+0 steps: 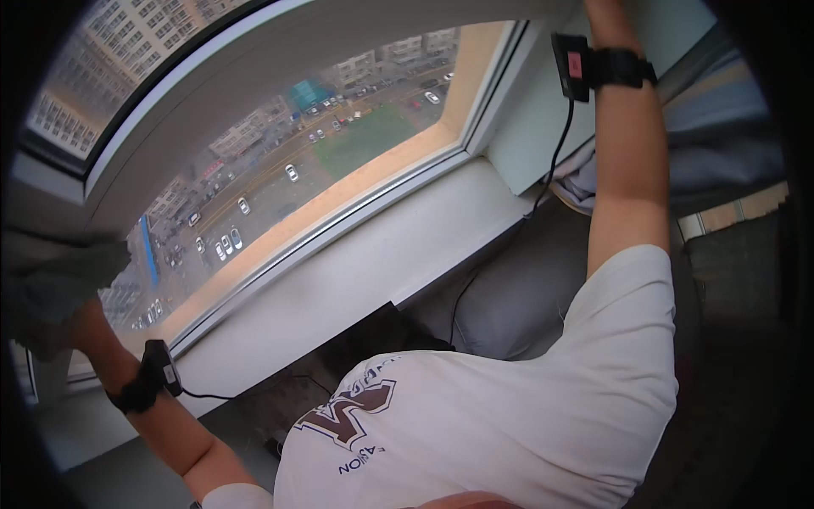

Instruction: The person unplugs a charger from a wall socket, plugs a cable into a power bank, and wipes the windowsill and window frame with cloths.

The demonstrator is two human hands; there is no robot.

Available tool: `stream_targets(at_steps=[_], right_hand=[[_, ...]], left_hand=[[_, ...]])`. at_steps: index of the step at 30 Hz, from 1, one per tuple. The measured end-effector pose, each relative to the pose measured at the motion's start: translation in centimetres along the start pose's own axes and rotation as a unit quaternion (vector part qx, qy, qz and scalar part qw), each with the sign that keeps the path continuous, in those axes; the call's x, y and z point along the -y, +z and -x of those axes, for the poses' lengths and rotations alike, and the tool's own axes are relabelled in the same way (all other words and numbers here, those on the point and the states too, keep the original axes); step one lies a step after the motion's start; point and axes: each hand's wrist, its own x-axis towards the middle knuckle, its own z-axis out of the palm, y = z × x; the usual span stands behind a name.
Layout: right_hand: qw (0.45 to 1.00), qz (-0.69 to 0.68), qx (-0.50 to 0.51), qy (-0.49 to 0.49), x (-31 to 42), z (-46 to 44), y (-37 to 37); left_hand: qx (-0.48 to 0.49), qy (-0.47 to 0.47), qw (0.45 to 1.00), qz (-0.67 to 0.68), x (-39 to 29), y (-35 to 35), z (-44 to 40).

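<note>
A crumpled grey-green cloth (64, 284) is bunched around my left hand (87, 327), at the left end of the window. The cloth covers most of that hand and hides its fingers; it lies close to the window frame (140, 127). My right arm reaches up along the right side of the window, and its hand is cut off by the top edge of the view. Each wrist wears a black strap with a small box: one on the left wrist (140, 390), one on the right wrist (623, 68).
A white windowsill (322, 305) runs below the glass. Through the window (288, 195) a street with cars and buildings shows far below. At the right hangs a grey-blue curtain (721, 127). Black cables run from both wrist boxes; a grey cushion-like shape (517, 293) lies below the sill.
</note>
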Motion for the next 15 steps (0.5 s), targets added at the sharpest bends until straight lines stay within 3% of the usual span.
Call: stream_targets(at_steps=[5, 8, 10, 11, 15], right_hand=[[0.997, -0.068, 0.019, -0.036, 6.9, 4.9, 2.5], [0.995, -0.083, 0.012, -0.052, 12.9, 7.2, 4.3], [0.990, -0.111, 0.010, -0.086, 17.6, 6.5, 5.1], [0.987, -0.130, -0.003, -0.097, 19.3, 6.0, 5.6], [0.977, -0.170, -0.052, -0.116, 24.8, 3.7, 7.1]], left_hand=[[-0.021, -0.116, 0.992, 0.038, -7.7, -2.8, -3.8], [-0.050, -0.110, 0.989, 0.080, -12.1, -3.9, -6.3], [-0.020, -0.113, 0.982, 0.153, -14.2, -4.8, -6.9], [0.043, -0.025, 0.966, 0.253, -12.9, -3.8, -6.6], [-0.026, -0.076, 0.974, 0.213, -7.6, -5.1, -8.0]])
